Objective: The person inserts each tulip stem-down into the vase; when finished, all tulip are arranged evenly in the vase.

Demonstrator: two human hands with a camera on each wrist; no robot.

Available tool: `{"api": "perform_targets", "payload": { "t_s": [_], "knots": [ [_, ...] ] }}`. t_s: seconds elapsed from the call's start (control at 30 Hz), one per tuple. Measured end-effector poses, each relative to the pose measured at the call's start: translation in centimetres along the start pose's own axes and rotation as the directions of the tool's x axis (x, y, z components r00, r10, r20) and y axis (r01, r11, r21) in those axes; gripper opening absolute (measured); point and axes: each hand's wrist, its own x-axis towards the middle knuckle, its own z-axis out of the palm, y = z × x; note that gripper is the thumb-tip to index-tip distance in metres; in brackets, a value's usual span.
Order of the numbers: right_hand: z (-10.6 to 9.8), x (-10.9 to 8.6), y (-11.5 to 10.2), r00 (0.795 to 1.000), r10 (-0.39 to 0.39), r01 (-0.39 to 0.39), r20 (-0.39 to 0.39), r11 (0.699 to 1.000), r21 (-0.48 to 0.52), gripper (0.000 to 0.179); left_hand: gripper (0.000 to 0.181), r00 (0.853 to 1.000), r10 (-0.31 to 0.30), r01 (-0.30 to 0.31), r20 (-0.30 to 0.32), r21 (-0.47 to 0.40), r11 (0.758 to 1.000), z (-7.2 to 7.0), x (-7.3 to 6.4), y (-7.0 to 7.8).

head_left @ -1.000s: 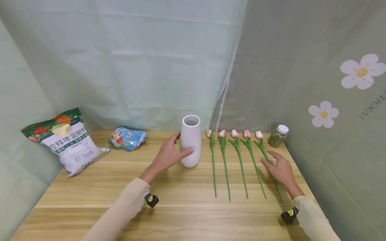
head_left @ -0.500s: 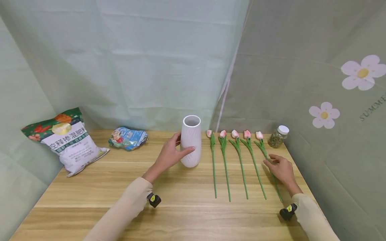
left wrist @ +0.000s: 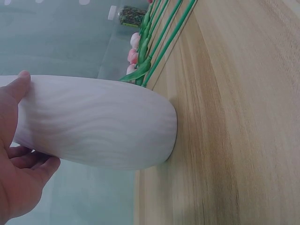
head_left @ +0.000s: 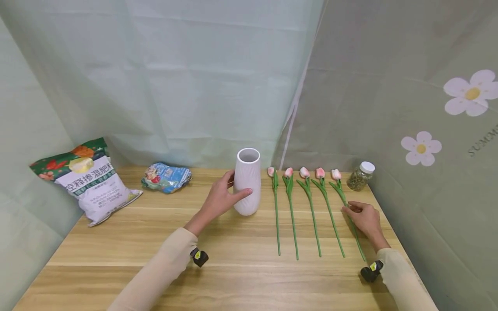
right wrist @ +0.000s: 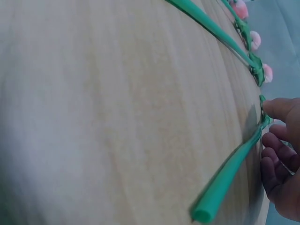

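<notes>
A white ribbed vase [head_left: 247,183] stands upright on the wooden table, its mouth facing up. My left hand [head_left: 221,196] grips its left side, the thumb across the front and the fingers behind it. Right of the vase, several pink artificial tulips lie in a row, heads toward the back wall. My right hand [head_left: 365,219] is at the rightmost tulip [head_left: 358,242], pinching the green stem just below the leaves. In the right wrist view, thumb and forefinger meet at the far part of this stem [right wrist: 225,178], while its cut end points toward the camera.
A clear jar [head_left: 359,177] with a white lid and dried green bits stands at the back right corner. A large printed fertilizer bag [head_left: 97,185] leans at the left, with a smaller blue packet [head_left: 166,178] beside it. Cloth sheets border the table [head_left: 249,276] behind and at the sides.
My right hand has come down slightly onto the rightmost tulip, and its thumb and fingers have drawn together on the stem. My left hand keeps its place on the vase.
</notes>
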Motion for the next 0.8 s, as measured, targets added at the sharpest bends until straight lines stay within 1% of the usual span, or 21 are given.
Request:
{"api": "perform_targets", "payload": {
  "t_s": [0.1,0.47,0.7,0.8],
  "knots": [
    [0.02,0.09,0.02,1.0,-0.007,0.007,-0.004,1.0,-0.004,0.049,0.082,1.0,-0.005,0.005,-0.002,0.004,1.0,-0.03,0.02,0.12],
    [0.32,0.62,0.06,1.0,0.025,-0.025,-0.005,1.0,-0.008,0.045,0.081,1.0,-0.001,0.001,-0.001,-0.007,1.0,0.0,0.05,0.0],
    [0.38,0.8,0.09,0.999,-0.014,0.013,-0.033,1.0,-0.025,0.038,0.082,1.0,-0.008,0.008,0.0,-0.002,1.0,-0.03,0.07,-0.08],
    [0.37,0.87,-0.03,0.999,-0.019,0.018,-0.043,1.0,-0.024,0.034,0.082,1.0,-0.009,0.009,0.002,0.0,1.0,-0.02,0.09,-0.12]
  ]
}}
